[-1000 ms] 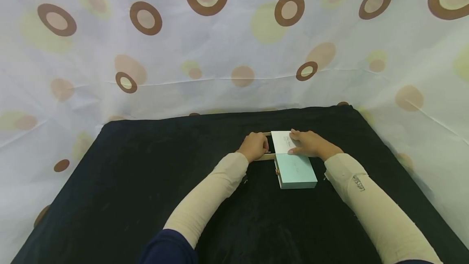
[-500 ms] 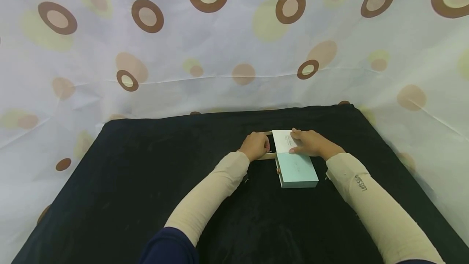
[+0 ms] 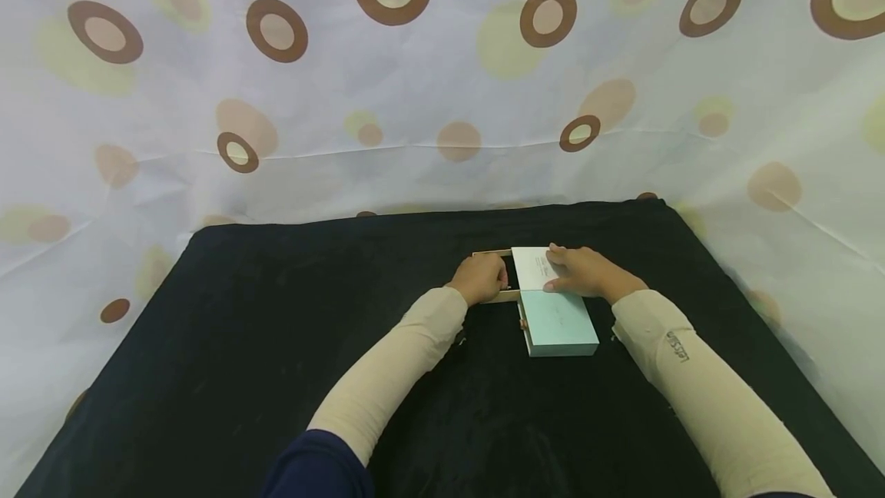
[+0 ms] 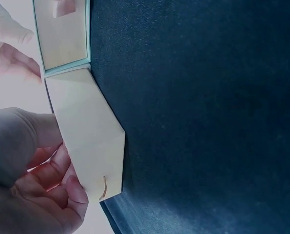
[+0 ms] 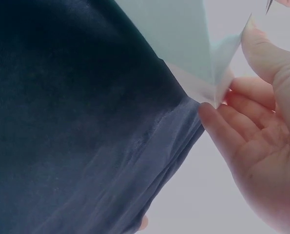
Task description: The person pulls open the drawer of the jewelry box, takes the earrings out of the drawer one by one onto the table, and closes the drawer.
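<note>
A mint-green gift box (image 3: 558,317) with a white printed back panel (image 3: 531,269) lies on black cloth. A cream drawer (image 4: 88,126) with a slanted end and a brown cord loop sticks out from its left side. My left hand (image 3: 478,277) reaches into the drawer with curled fingers, pinching a thin dark metallic thing (image 5: 268,6); its kind I cannot tell. My right hand (image 3: 591,271) grips the back part of the box, thumb over the white panel and fingers (image 5: 232,122) at the far corner.
The black cloth (image 3: 311,344) covers the table, its far edge behind the box. A white curtain (image 3: 415,98) with brown and yellow circles hangs around the back and sides. A brown tab (image 3: 523,323) sits on the front part's left side.
The left hand has shifted very slightly and uncovers more of the drawer's far left corner. The right hand and box hold their place.
</note>
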Action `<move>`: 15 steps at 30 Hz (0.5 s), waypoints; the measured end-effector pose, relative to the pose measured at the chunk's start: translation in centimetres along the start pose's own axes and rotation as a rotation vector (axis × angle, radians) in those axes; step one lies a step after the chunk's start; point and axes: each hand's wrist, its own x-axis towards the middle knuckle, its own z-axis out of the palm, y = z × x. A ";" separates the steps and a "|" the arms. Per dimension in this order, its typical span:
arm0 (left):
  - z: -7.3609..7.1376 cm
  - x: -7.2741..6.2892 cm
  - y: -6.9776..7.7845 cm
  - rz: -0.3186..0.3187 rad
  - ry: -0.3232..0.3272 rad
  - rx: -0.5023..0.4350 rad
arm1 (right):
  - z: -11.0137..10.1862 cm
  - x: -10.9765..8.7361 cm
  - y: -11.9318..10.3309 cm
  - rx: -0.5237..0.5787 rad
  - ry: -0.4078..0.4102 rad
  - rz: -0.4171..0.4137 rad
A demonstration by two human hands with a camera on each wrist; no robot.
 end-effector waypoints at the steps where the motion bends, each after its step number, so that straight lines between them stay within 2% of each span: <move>1: 0.0 0.0 0.0 0.003 -0.002 0.004 | 0.0 0.0 0.0 -0.001 -0.002 0.002; 15: -0.1 0.1 -0.1 0.009 -0.015 0.012 | -0.3 -0.1 -0.2 -0.002 -0.031 0.017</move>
